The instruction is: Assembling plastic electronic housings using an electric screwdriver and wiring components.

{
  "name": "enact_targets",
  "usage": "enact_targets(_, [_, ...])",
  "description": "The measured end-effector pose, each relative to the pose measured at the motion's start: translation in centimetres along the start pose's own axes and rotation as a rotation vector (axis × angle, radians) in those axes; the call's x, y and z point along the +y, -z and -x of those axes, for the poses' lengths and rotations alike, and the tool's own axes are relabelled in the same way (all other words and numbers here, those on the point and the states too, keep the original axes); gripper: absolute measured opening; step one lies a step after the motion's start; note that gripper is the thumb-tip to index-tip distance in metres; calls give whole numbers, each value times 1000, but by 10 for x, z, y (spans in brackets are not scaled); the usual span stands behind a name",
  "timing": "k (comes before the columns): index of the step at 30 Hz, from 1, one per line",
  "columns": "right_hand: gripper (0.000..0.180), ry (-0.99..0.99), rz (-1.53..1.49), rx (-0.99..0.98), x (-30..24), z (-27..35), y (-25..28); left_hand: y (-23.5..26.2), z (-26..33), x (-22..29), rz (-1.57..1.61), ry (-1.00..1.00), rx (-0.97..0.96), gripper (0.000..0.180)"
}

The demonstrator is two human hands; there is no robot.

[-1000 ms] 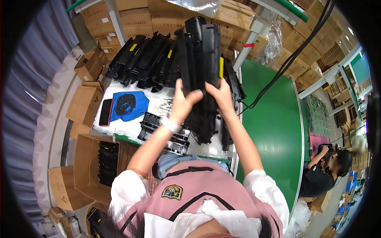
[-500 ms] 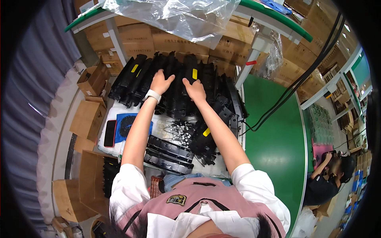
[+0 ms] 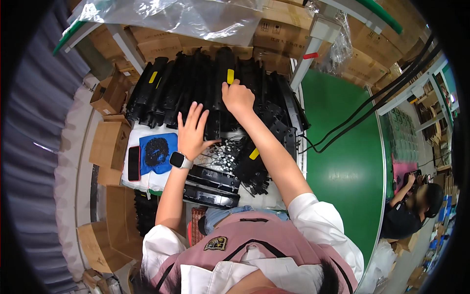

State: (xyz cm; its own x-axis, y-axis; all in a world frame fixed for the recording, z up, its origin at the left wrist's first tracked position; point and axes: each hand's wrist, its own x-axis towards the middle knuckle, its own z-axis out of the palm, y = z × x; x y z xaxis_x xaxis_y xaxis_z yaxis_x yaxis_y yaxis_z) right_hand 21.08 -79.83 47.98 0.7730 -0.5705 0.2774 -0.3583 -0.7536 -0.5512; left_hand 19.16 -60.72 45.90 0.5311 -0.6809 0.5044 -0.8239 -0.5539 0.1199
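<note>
A row of long black plastic parts lies side by side across the far half of the white work surface. My right hand is closed, thumb against fingers, on one black plastic part with a yellow label; the fingertips are partly hidden. My left hand, a watch on its wrist, has its fingers spread over the near ends of the row and holds nothing. Beside it is a heap of thin cables with small white connectors. Closer to me, glossy black strips lie crosswise.
A phone and a blue bag with small black pieces lie at left. Cardboard boxes line the left side. At right are a green tabletop, hanging black cables and another person. Clear plastic sheeting hangs at the back.
My left hand has drawn back toward me from the black parts and spread its fingers. My right hand has curled closed near the yellow label. The view has shifted slightly.
</note>
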Motion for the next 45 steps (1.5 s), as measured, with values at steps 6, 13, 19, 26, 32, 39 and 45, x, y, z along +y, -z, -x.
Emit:
enact_targets(6, [30,290,-9,59,23,12,28,-11,-39,-15,-87,-3,-63,89])
enact_targets(13, [15,104,-542,-16,97,164,95,-14,-47,-23,-158,59,-87,97])
enact_targets(19, [74,-415,-454,-194,155,217,45,-6,-62,-4,-171,28,-43,96])
enact_targets(26, [84,-449,-385,-231,142,179,8,-31,-6,52,123,-9,385,32])
enact_targets(32, [75,-461,-752,-59,152,177,-14,-82,25,110,655,452,-399,74])
enact_targets(39, [61,-297,-1147,119,140,169,9,-66,15,111,989,428,-327,89])
enact_targets(45, [48,-206,-1241,-82,83,136,81,-11,-3,115,1304,463,-179,101])
